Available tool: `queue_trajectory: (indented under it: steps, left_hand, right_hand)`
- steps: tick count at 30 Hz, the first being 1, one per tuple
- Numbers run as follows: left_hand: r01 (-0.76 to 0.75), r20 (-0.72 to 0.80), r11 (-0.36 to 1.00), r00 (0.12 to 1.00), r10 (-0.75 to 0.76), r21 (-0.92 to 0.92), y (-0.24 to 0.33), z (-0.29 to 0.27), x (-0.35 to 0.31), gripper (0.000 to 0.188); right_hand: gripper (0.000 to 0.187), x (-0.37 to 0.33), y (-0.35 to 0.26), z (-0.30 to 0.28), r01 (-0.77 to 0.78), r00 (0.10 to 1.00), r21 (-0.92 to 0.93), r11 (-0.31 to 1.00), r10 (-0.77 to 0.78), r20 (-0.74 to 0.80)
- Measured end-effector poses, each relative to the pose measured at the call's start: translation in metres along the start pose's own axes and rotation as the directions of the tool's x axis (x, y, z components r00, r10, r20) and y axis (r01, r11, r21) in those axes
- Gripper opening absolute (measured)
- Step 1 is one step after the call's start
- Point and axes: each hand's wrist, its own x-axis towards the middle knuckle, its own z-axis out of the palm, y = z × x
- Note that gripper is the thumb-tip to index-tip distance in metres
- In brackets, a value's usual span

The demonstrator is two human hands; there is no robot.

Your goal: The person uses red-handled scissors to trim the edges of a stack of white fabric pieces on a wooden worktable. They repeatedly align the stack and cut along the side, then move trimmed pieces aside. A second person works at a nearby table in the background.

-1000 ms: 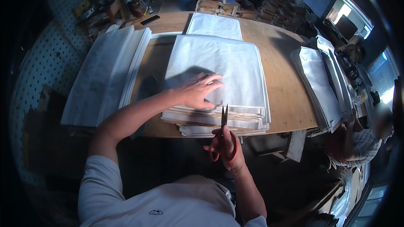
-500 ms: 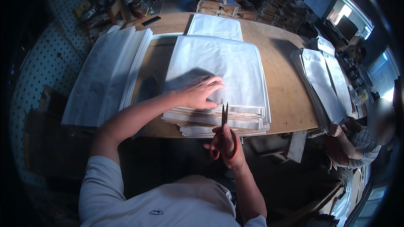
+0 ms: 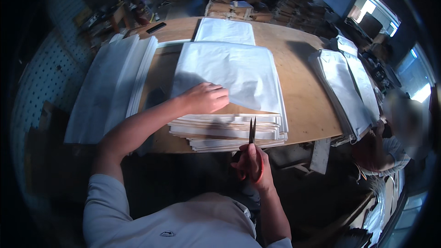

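Note:
A thick stack of white paper sacks (image 3: 234,73) lies in front of me, its layered edges facing my body. My left hand (image 3: 207,98) is closed at the near edge of the top sack, with the fingers curled in. That edge is raised there, and a strip of brown shows beneath it. In my right hand (image 3: 262,174) is a pair of scissors (image 3: 252,132) with red handles and dark blades. The blades point away from me, nearly together, just in front of the stack's near edge at its right part.
The stack rests on a wooden table (image 3: 303,96). Another white pile (image 3: 98,87) lies left, a further one (image 3: 343,85) right. Behind are a white sack (image 3: 225,31) and a dark phone-like object (image 3: 156,28). A person (image 3: 390,151) sits at the right table edge.
My left hand has gone from spread fingers to a closed grip, and the top sack's near edge has come up. The scissors have shifted slightly right and down, still in my right hand.

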Motion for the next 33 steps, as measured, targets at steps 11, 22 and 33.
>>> queue_trajectory:
  steps: [11,22,33]
  left_hand:
    - [-0.133,-0.18,0.96,0.967,0.18,0.248,0.014,-0.007,0.006,0.009]
    - [-0.148,-0.174,0.962,0.966,0.191,0.229,0.015,-0.002,0.005,0.008]
    - [-0.155,-0.16,0.962,0.968,0.194,0.227,0.014,0.001,0.005,0.01]
  right_hand:
    - [0.068,0.028,-0.026,-0.051,-0.045,0.994,-0.192,0.98,0.026,-0.102]
    - [0.073,0.046,-0.03,-0.05,-0.03,0.992,-0.204,0.978,0.004,-0.127]
    - [0.06,0.056,-0.015,-0.047,0.009,0.969,-0.271,0.963,-0.075,-0.235]
